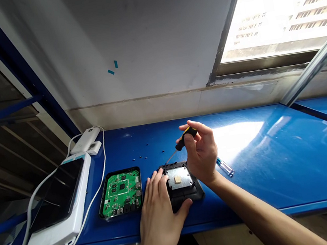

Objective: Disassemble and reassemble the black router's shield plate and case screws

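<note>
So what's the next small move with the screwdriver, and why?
Probably check the screwdriver is seated before turning it: the right hand holds it slanted, its tip near the far-left corner of the black cover, too small to confirm a fit. The left hand rests on the cover, which should steady it.

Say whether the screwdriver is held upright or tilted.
Tilted: the right hand holds the screwdriver with its shaft slanting down and left from the handle, toward the black cover.
</note>
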`<act>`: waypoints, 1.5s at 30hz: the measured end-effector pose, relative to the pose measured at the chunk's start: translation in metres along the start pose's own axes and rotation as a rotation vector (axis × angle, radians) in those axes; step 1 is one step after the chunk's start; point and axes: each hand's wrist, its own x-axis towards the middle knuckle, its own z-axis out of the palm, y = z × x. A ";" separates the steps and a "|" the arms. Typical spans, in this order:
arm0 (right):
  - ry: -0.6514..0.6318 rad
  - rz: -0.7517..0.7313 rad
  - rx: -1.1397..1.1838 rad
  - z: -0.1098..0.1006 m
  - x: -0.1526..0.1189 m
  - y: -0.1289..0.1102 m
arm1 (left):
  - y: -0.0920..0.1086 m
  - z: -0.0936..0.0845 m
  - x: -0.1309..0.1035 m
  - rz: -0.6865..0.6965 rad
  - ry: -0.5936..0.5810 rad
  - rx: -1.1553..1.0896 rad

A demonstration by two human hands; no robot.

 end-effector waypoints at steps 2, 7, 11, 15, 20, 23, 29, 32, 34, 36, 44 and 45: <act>0.039 -0.002 0.045 0.000 0.003 0.002 | 0.000 0.000 0.000 -0.002 -0.003 0.002; -0.060 0.062 -0.004 -0.001 0.006 0.008 | 0.000 0.002 -0.001 -0.012 0.008 -0.008; -0.063 0.037 0.021 0.001 0.003 0.009 | 0.000 0.002 -0.001 -0.007 0.026 0.001; -0.075 0.029 0.040 0.003 0.000 0.010 | 0.001 0.001 -0.002 0.010 0.029 0.010; -0.117 0.061 -0.003 0.005 -0.003 0.011 | 0.001 0.002 -0.002 0.011 0.034 0.018; -0.091 0.043 0.015 0.004 -0.003 0.010 | 0.000 0.004 -0.002 0.015 0.043 0.009; -0.143 0.083 -0.014 0.004 -0.005 0.010 | -0.001 0.006 -0.002 0.023 0.072 -0.003; -0.119 0.066 -0.005 0.005 -0.005 0.009 | -0.001 0.005 -0.002 0.036 0.077 -0.010; -0.103 0.042 0.019 0.005 -0.005 0.008 | -0.001 0.004 -0.002 0.041 0.086 -0.016; -0.074 0.005 0.039 0.005 -0.004 0.008 | -0.001 0.004 -0.002 0.044 0.094 -0.018; -0.129 0.057 0.000 0.004 -0.002 0.005 | 0.000 0.004 -0.002 0.035 0.071 0.007; -0.116 0.042 0.012 0.004 -0.002 0.005 | 0.000 0.004 -0.002 0.037 0.066 0.011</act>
